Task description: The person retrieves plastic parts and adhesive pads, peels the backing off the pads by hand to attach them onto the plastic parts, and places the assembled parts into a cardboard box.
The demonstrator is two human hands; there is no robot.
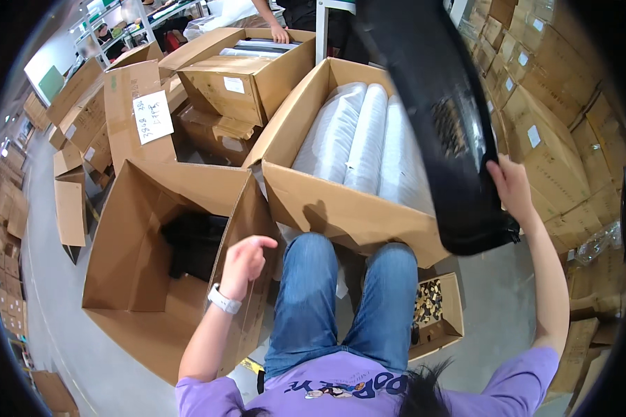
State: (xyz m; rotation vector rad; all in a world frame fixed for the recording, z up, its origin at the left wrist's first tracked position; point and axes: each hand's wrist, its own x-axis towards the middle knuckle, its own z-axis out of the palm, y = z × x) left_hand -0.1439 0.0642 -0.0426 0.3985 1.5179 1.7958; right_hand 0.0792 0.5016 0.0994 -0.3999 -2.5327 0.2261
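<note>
Two hands were in play, and only one was working; the right hand (511,186) was clamped on the lower edge of a long black moulded panel (438,118), lifted high so that it slanted up over the open carton of white wrapped rolls (358,139); the left hand (243,260) hung free with loose fingers above the flap of the big open box (153,278) on the person's left, gripping nothing; dark parts lay in the bottom of that box, too shadowed to make out; a small carton of little dark and tan pieces (431,306) sat by the right knee; stacked cartons (556,132) walled the right side. That panel looked stiff and glossy, probably light plastic for its length, so held by one end it would likely swing and twist; a second grip further up its curved edge seemed the safer hold; its smooth face looked apt to slip and scratch; another person's hand (279,33) rested on a far carton.
</note>
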